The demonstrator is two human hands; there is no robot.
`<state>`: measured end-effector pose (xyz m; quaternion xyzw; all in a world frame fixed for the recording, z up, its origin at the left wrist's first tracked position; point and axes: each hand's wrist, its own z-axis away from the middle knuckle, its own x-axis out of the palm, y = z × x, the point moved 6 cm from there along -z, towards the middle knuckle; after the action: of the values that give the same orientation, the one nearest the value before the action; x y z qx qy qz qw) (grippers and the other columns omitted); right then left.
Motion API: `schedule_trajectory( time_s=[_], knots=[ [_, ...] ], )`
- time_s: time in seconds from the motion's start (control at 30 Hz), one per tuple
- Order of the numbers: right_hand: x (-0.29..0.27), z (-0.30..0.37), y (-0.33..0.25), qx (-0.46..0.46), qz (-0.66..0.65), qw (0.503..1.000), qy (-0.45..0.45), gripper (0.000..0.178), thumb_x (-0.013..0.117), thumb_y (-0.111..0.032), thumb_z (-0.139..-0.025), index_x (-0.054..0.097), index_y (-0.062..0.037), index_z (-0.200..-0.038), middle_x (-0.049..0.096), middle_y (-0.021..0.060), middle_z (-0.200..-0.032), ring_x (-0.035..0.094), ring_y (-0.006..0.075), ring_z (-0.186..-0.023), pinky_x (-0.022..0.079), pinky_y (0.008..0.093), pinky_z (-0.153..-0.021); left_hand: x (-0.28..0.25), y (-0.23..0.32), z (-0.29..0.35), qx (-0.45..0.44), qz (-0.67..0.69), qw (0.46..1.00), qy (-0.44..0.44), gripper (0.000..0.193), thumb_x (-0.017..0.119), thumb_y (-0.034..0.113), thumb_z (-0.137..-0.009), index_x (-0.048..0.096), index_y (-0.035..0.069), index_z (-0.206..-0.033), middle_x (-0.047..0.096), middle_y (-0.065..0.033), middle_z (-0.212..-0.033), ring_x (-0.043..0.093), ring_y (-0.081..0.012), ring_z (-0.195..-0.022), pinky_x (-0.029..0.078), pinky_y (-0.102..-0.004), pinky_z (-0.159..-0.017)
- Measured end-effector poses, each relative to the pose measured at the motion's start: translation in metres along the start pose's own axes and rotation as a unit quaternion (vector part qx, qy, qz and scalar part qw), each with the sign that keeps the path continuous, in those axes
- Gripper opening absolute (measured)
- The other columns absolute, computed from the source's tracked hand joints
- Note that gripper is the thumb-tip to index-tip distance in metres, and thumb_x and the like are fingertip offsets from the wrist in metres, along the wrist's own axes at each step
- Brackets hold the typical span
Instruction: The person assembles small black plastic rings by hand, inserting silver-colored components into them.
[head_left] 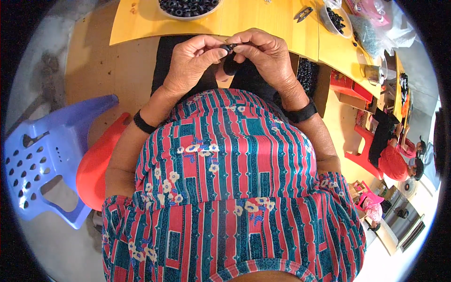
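Observation:
Both hands meet at the table's near edge, over my lap. Between the fingertips is a small, glossy black part (229, 47), round and ring-like as far as it shows. My left hand (190, 61) pinches it with thumb and forefinger from the left. From the right, my right hand (267, 54) pinches the same part, its fingers curled. Just below hangs a dark oval shape (230, 66); I cannot tell whether it is a separate piece or a covering on a finger. Beyond my hands, a white bowl (188, 19) holds many black rings.
On the yellow table (263, 23) lie thread snips (303, 14) and a clear tub (348, 30) of black parts, with plastic bags (371, 35) behind. Black pieces (307, 75) fill a box below. A blue chair (28, 164) and red seat (96, 169) stand left; people (394, 162) sit right.

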<state>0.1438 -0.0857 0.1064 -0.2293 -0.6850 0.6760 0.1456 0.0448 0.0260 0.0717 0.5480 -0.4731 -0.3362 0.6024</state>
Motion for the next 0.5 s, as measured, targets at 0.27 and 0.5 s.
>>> schedule_trajectory(
  time_s=[0.27,0.5],
  knots=[
    [-0.001,0.003,-0.011,-0.091,0.089,0.990,0.064,0.015,0.060,0.004,-0.079,0.066,-0.0024,-0.091,0.060,0.0046,-0.078,0.061,0.0092,-0.063,0.051,0.0214,-0.058,0.002,0.001,-0.001,-0.003,0.009,1.000,0.005,0.014,0.064,0.008,-0.084,0.061,-0.001,-0.095,0.062,-0.0013,-0.084,0.056,-0.0057,-0.073,0.048,-0.0201,-0.066],
    [0.005,0.008,-0.006,-0.090,0.104,0.984,0.112,0.014,0.060,0.005,-0.079,0.066,-0.0015,-0.090,0.061,0.0052,-0.078,0.063,0.0097,-0.065,0.052,0.0210,-0.056,-0.001,-0.003,-0.001,-0.001,-0.018,0.999,0.029,0.016,0.064,0.011,-0.084,0.061,0.000,-0.096,0.061,-0.0006,-0.083,0.057,-0.0071,-0.072,0.048,-0.0216,-0.067]
  ],
)
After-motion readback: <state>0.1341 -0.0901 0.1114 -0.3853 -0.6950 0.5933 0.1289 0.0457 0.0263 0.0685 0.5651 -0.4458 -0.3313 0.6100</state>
